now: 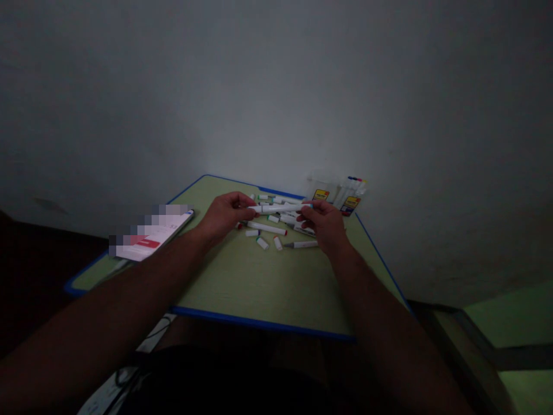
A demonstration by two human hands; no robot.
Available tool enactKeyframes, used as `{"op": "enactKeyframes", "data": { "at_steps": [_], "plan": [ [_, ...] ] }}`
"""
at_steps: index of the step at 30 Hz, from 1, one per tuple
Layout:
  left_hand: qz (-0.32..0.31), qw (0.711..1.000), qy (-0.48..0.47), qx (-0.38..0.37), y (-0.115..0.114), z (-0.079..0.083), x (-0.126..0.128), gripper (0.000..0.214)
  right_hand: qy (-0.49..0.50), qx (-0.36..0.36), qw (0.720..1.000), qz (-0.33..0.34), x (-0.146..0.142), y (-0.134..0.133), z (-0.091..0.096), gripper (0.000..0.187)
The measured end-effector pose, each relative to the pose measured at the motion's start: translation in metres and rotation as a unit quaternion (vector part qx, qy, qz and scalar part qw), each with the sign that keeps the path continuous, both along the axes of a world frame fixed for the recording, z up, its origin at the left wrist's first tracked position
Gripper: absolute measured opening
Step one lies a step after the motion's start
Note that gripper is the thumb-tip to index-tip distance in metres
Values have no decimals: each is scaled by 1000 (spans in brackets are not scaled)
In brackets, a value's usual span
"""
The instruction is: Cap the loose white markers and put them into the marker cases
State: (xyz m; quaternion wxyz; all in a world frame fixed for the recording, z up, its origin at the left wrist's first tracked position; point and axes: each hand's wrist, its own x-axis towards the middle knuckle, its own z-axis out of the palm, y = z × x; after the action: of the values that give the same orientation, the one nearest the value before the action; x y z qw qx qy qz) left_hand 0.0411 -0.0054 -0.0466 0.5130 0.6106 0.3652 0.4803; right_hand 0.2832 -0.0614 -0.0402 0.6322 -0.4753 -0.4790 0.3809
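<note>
A white marker (280, 209) with a teal end is held level above the table, one end in each hand. My left hand (227, 214) pinches its left end, where a white cap seems to sit. Its teal right end is between the fingers of my right hand (325, 223). Below lie several loose markers, among them a white one with a red end (270, 229) and a grey-tipped one (301, 245). Several short white caps are scattered nearby, including one with an orange edge (277, 242) and one with a teal edge (262, 243).
The small green table (259, 282) has a blue rim and stands against a grey wall (276, 92). At its back right are a clear package (322, 193) and a clear pouch of pens (352, 196). A lit tablet (151, 236) lies at the left.
</note>
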Motion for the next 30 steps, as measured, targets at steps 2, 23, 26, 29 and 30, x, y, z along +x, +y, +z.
{"op": "enactKeyframes", "data": {
  "at_steps": [2,23,26,29,30],
  "plan": [
    [-5,1000,-10,-10,-2,2,1,30,-4,-4,1000,-4,0,0,0,35],
    [-2,1000,6,-13,-6,6,4,28,-49,-13,999,-2,-1,-1,-1,38],
    [-6,1000,-4,-12,-5,5,4,30,-12,-22,1000,10,-3,-2,2,34],
    [-18,999,-25,-23,-4,4,3,28,0,-28,1000,13,-2,-2,3,31],
    [-22,999,-31,-25,-4,4,3,26,0,-28,1000,14,-2,-2,3,30]
  ]
}}
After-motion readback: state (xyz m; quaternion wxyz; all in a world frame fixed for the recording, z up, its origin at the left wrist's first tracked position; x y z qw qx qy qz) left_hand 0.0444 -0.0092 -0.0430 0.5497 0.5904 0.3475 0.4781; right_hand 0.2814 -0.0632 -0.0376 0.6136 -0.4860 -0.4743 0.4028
